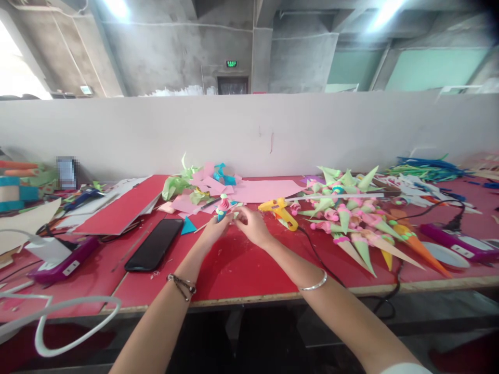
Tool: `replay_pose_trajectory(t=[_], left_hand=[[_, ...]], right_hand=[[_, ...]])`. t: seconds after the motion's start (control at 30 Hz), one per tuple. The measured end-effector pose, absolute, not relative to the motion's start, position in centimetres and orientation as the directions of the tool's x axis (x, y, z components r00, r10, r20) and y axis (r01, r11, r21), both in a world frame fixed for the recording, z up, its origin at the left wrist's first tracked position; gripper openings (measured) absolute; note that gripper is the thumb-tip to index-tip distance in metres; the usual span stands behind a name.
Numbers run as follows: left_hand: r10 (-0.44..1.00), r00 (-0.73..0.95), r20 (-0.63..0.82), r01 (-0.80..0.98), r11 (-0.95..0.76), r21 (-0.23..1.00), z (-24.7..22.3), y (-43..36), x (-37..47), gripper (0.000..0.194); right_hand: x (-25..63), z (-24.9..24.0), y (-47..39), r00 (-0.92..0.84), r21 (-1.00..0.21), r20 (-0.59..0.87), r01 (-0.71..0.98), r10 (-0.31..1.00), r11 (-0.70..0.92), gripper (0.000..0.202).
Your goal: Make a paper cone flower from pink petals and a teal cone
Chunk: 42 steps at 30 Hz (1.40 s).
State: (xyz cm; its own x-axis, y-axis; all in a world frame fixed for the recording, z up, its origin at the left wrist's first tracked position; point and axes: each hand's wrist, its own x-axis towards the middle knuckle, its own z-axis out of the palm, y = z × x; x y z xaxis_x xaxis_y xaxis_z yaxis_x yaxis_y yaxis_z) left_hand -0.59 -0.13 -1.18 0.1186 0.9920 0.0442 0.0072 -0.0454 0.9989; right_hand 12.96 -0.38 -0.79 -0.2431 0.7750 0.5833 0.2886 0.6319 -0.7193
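Observation:
Near the middle of the red table (pixel 249 275), my left hand (pixel 213 230) is closed around a small paper cone (pixel 221 213) with a pink swirled top and a blue-green lower part. Close on its right, my right hand (pixel 250 224) has its fingers pinched together beside the cone; what they hold is too small to name. A yellow glue gun (pixel 281 212) lies just right of my right hand. Blue paper (pixel 188 225) rests left of the cone.
A black phone (pixel 155 245) lies left of my hands. Many finished paper cones (pixel 351 223) are heaped on the right. Purple power strips (pixel 66 262) sit at both sides, with cables. Pink paper (pixel 268 190) and scraps lie behind, before a white partition (pixel 175 135).

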Motion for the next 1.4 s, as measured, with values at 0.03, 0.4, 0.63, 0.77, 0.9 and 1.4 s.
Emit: replay_pose_trajectory(t=[0.03, 0.4, 0.63, 0.77, 0.9, 1.4], left_hand=[[0.991, 0.123, 0.046, 0.011, -0.047, 0.999, -1.2, -0.1, -0.6, 0.041], [0.989, 0.125, 0.083, 0.044, -0.089, 0.995, -1.0, -0.2, -0.6, 0.036], [0.983, 0.175, 0.057, -0.088, -0.043, 0.995, -0.5, -0.7, -0.7, 0.031], [0.985, 0.166, 0.051, -0.177, -0.022, 0.984, -0.4, -0.7, -0.6, 0.033], [0.988, 0.142, 0.066, -0.252, -0.029, 0.967, -0.3, -0.7, -0.6, 0.037], [0.981, 0.193, 0.025, -0.264, 0.027, 0.964, -0.9, -0.2, -0.4, 0.042]], right_hand=[[13.0, -0.8, -0.4, -0.241, -0.714, 0.587, 0.297, 0.773, 0.634, 0.017], [13.1, -0.3, -0.3, -0.224, -0.652, 0.645, 0.337, 0.73, 0.679, 0.01], [13.0, -0.1, -0.2, -0.19, -0.716, 0.63, 0.233, 0.753, 0.658, 0.008], [13.0, -0.2, -0.1, -0.169, -0.74, 0.625, 0.182, 0.762, 0.647, 0.006], [13.0, -0.5, 0.1, -0.142, -0.764, 0.613, 0.141, 0.777, 0.629, 0.008], [13.1, -0.4, -0.3, -0.153, -0.693, 0.668, 0.229, 0.728, 0.684, 0.008]])
